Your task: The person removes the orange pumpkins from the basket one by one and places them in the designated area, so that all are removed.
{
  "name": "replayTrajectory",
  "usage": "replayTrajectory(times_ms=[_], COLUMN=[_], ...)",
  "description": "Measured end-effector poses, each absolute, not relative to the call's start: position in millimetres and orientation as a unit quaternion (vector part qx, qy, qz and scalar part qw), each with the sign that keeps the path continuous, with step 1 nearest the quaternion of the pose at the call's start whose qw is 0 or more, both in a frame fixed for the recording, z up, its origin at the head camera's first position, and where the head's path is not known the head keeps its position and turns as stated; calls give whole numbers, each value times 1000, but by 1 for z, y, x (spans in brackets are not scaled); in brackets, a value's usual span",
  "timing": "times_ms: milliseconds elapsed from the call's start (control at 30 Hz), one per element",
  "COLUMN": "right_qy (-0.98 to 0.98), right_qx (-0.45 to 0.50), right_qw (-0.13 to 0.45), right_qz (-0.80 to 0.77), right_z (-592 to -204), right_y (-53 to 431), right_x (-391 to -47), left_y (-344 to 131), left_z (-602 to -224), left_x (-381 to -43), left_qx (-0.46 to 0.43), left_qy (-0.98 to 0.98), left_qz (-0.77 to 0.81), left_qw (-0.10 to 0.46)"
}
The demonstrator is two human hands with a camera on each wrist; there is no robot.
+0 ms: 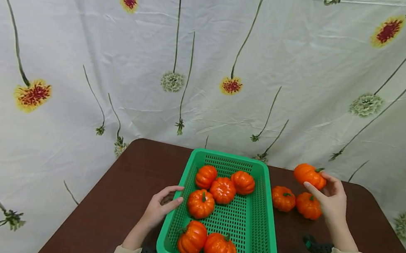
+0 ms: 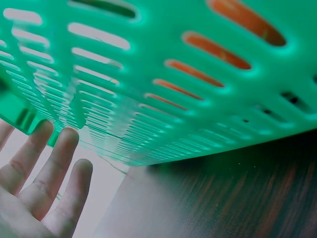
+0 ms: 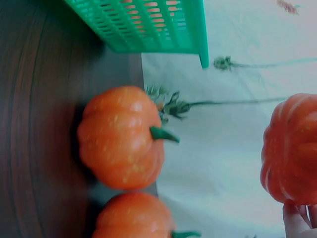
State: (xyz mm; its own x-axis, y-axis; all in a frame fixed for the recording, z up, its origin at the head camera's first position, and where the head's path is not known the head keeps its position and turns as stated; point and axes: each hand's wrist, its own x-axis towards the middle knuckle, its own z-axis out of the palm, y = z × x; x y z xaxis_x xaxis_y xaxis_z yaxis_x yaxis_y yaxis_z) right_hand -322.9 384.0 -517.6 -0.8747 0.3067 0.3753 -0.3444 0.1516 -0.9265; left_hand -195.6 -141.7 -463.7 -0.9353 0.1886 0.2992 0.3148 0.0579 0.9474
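Observation:
My right hand [image 1: 333, 200] holds a small orange pumpkin [image 1: 310, 176] between thumb and fingers, raised over the table right of the basket. The same pumpkin [image 3: 292, 148] shows at the right edge of the right wrist view. Below it on the table sit two more pumpkins, one nearer the basket [image 1: 283, 198] and one beside it [image 1: 309, 205]. A green slotted basket [image 1: 267, 234] holds several pumpkins, including one near its left wall [image 1: 200, 204]. My left hand [image 1: 162, 205] is at the basket's left rim, its fingers extended along the outer wall.
The dark brown table [image 1: 112, 199] runs under everything, with its back edge against a white flower-print cloth [image 1: 141, 44]. Inside the basket, pumpkins sit mostly at the left and middle, and bare slotted floor [image 1: 252, 220] shows at the right. Dark bands circle both wrists.

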Motion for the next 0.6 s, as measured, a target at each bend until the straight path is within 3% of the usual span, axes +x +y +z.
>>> replayTrajectory(times_ms=[200,600], right_qy=[-690,-661], right_qx=[-47,-168], right_qw=[266,294], right_qz=[671,670], right_z=[-514,-506], right_y=[395,404], right_x=[-310,-285], left_y=[-145,-144], left_z=[-483,-484], left_x=[-205,-204], left_qx=[-164,-171], left_qy=[-728,-722], left_qz=[-664,-668], left_qw=[50,58])
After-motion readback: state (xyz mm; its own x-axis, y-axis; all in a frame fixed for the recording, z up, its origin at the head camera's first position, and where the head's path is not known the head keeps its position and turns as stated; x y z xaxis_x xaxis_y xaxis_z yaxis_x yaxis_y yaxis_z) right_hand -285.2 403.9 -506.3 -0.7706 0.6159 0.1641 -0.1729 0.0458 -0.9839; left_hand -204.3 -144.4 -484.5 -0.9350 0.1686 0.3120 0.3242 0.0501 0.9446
